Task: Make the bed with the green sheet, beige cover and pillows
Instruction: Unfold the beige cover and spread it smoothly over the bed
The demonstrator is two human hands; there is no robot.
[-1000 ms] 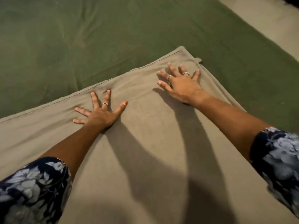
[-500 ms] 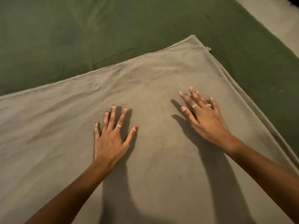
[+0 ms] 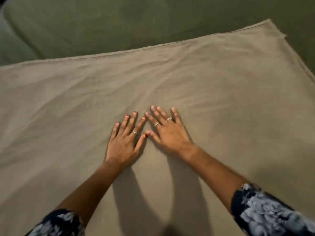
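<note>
The beige cover (image 3: 221, 92) lies spread over the near part of the bed, with soft creases fanning out from its middle. Beyond its far hem the green sheet (image 3: 129, 26) shows on the mattress. My left hand (image 3: 125, 140) rests flat on the cover, palm down, fingers apart. My right hand (image 3: 167, 132) lies flat just beside it, palm down too, and the two thumbs touch. Neither hand holds any fabric. No pillows are in view.
The cover's far right corner (image 3: 271, 24) sits on the green sheet. At the far left the green sheet rounds over the mattress edge (image 3: 12, 31). My dark floral sleeves (image 3: 265, 213) show at the bottom corners.
Both hands have slid back from the cover's far edge toward me and come together at the middle, from wide apart to thumbs touching. The view has shifted left.
</note>
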